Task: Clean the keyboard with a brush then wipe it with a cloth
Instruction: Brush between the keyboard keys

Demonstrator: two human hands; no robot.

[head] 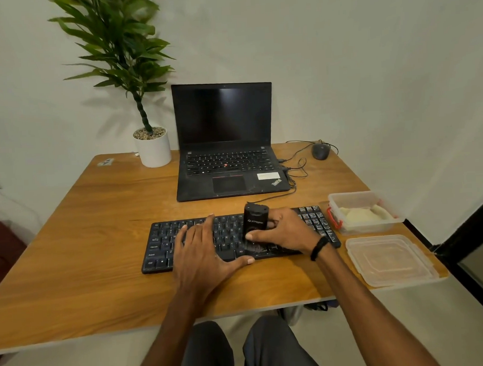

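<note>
- Black bristles (253,247) meet the lower key rows as the right hand (286,230) grips the stubby brush (254,222) upright, thumb across its front and fingers wrapped behind.
- Just left of the brush, the left hand (201,248) lies flat with fingers straight on the middle keys of the keyboard (165,241). Its thumb sits at the near edge, pinning the board to the table (99,244).
- Brushing appears to be the step in hand. Done well, it calls for short strokes along the gaps between rows. Pressure should be light so the bristle tips do the work, with debris swept toward one edge, not back over cleaned keys.
- Keys beneath the left palm cannot be reached where that hand lies. Shifting it to the board's far left end would likely hold things steady.
- To the right of the right hand, past the keyboard's end, the cloth (360,213) lies in an open clear container (346,196). The lid (390,259) lies nearer the person.
</note>
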